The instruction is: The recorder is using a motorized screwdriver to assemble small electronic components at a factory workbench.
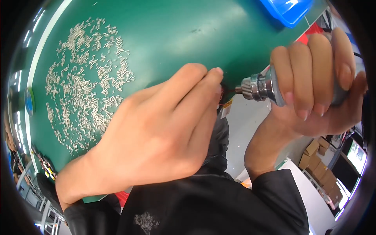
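Note:
My right hand [313, 74] wraps round a grey powered screwdriver [258, 87] with a ridged metal collar. Its bit points left, at a small dark piece with reddish parts [221, 93] pinched in the fingertips of my left hand [160, 129]. The bit's tip comes close to this piece; whether they touch I cannot tell. Most of the piece is hidden behind my left fingers, and a small yellow-and-white tag [226, 109] shows below it. Left of my left hand, many tiny silvery screw-like pieces [84, 84] lie scattered on the green table mat [168, 35].
A blue plastic tray [289, 13] stands at the table's far right. On the left edge sits a small round blue-and-green thing [29, 102]. Cardboard boxes [319, 168] are stacked on a rack at the lower right, beyond my right forearm.

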{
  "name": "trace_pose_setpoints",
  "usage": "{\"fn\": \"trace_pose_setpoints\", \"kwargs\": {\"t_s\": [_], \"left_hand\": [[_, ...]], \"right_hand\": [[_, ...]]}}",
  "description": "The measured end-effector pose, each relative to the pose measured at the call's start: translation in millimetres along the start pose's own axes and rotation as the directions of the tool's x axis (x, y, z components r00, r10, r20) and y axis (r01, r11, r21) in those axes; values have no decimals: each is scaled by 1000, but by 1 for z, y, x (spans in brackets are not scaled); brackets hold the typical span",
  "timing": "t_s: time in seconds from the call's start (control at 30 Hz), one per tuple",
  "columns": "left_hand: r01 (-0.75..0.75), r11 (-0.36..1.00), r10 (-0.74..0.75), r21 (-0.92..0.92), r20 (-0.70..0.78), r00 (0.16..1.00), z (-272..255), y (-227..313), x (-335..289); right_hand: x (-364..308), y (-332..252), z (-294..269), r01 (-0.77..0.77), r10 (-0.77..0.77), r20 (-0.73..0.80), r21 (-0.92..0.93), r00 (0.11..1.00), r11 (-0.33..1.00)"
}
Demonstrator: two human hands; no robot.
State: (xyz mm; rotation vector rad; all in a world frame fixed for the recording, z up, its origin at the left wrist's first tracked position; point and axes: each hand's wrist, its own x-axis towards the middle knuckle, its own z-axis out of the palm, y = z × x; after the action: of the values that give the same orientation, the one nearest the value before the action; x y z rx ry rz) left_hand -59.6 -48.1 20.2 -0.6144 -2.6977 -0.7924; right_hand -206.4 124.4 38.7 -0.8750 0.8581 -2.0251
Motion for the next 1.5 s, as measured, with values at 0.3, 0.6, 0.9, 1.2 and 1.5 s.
{"fn": "trace_pose_setpoints", "kwargs": {"t_s": [0.3, 0.6, 0.9, 1.2, 1.5], "left_hand": [[-68, 991, 67, 117, 11, 998, -4, -3, -4], [133, 982, -147, 137, 102, 984, -66, 4, -52], [805, 123, -610, 580, -596, 523, -133, 11, -210], [718, 571, -585, 399, -416, 696, -115, -34, -170], [519, 628, -418, 580, -311, 853, -115, -46, -166]], "right_hand": [[7, 10, 20, 70, -60, 67, -159, 996, 985], [25, 5, 22, 236, -253, 39, 244, 967, 941], [12, 62, 21, 183, -116, -207, 344, 971, 921], [0, 65, 15, 201, -49, -314, 473, 948, 858], [-1, 63, 17, 210, -59, -293, 520, 954, 828]]}}
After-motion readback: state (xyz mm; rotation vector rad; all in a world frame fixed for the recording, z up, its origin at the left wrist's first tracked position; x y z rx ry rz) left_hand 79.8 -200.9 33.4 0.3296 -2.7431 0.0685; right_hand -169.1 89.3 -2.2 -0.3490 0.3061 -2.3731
